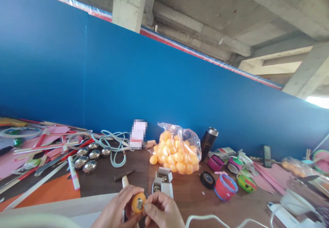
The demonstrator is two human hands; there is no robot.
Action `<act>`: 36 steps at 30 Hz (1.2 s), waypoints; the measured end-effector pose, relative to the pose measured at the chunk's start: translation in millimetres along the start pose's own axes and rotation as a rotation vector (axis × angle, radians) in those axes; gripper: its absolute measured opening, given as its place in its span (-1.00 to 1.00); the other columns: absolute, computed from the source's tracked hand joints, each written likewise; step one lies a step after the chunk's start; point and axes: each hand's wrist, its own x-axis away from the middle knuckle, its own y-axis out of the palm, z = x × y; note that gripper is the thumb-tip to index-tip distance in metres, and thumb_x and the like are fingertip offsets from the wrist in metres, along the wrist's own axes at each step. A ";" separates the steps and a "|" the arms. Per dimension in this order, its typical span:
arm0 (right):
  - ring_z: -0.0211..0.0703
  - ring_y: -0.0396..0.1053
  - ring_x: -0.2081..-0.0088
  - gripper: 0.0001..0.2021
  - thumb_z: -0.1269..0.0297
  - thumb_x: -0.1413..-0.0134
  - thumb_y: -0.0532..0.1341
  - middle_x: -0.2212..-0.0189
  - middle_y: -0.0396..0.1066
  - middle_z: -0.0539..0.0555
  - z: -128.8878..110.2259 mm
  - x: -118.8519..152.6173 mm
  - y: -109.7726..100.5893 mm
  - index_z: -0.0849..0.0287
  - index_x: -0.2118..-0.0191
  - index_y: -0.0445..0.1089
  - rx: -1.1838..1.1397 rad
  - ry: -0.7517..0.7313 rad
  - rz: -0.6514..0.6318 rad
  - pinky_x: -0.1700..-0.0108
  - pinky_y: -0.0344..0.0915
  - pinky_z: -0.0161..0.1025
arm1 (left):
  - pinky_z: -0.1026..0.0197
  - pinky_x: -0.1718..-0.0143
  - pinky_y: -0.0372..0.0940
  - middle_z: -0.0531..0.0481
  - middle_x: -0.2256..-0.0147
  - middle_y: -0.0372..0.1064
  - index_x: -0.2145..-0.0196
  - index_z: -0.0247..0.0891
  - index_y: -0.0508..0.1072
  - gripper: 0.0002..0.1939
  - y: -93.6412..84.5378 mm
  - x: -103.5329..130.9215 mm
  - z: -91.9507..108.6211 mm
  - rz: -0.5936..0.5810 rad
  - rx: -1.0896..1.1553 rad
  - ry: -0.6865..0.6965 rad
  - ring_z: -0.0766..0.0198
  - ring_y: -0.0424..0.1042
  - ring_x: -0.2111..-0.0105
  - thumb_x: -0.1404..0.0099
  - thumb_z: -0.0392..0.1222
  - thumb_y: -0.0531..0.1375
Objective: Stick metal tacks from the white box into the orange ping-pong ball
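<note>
In the head view, my left hand (117, 207) is closed around an orange ping-pong ball (134, 207). A small shiny metal piece (139, 203) sits on the side of the ball that faces right. My right hand (164, 210) is beside the ball, thumb and forefinger pinched together close to the metal piece; whatever is between the fingertips is too small to make out. Just beyond my left hand lies a hammer (125, 180), its lower handle hidden. Small white cardboard boxes (167, 189) holding little brass-coloured metal parts stand beyond my right hand.
Behind stands a clear bag of orange balls (177, 152), beside a black thermos (209, 140). Leftward are shiny metal balls (89, 166), a pale blue rope (118, 159) and a marker (73, 173). Rightward are black tape (207, 180), a red-blue roll (226, 187) and a white cable (205, 217).
</note>
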 end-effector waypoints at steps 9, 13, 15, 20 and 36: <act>-0.45 0.31 0.72 -0.49 -0.09 0.32 0.40 0.70 0.38 -0.09 -1.1 1.2 1.3 0.26 0.40 0.29 -0.003 0.018 0.011 0.66 0.22 -0.51 | 0.27 0.20 0.37 -0.02 0.21 0.50 0.18 -0.12 0.46 -0.68 2.2 0.6 -5.2 0.031 -0.013 0.037 0.19 0.49 0.25 -0.07 -0.34 0.23; -0.46 0.31 0.71 -0.49 -0.09 0.32 0.40 0.69 0.38 -0.10 -1.1 1.4 0.9 0.27 0.41 0.29 -0.004 0.013 0.011 0.65 0.22 -0.51 | 0.28 0.19 0.36 -0.02 0.20 0.50 0.17 -0.12 0.46 -0.66 1.1 1.0 -4.8 0.021 -0.031 0.044 0.19 0.49 0.23 -0.06 -0.35 0.22; -0.45 0.31 0.70 -0.48 -0.09 0.33 0.40 0.69 0.37 -0.10 -1.0 1.4 0.6 0.26 0.41 0.29 -0.017 0.014 0.005 0.64 0.22 -0.50 | 0.28 0.18 0.36 -0.02 0.20 0.50 0.17 -0.13 0.46 -0.66 0.7 1.6 -4.1 0.015 -0.031 0.043 0.19 0.48 0.23 -0.07 -0.35 0.22; -0.44 0.32 0.71 -0.48 -0.10 0.32 0.39 0.70 0.36 -0.11 -1.6 1.7 -0.8 0.26 0.41 0.28 -0.019 0.022 -0.022 0.63 0.21 -0.49 | 0.28 0.21 0.38 -0.01 0.21 0.50 0.17 -0.12 0.46 -0.66 0.6 2.3 -3.6 0.035 -0.030 0.045 0.18 0.49 0.26 -0.06 -0.34 0.24; -0.45 0.32 0.70 -0.50 -0.05 0.28 0.40 0.66 0.39 -0.10 1.1 1.2 -3.8 0.27 0.37 0.28 -0.045 0.030 -0.055 0.59 0.28 -0.45 | 0.27 0.22 0.38 -0.04 0.21 0.49 0.16 -0.16 0.45 -0.67 -0.1 1.8 1.2 -0.030 -0.021 -0.010 0.19 0.48 0.28 -0.07 -0.36 0.20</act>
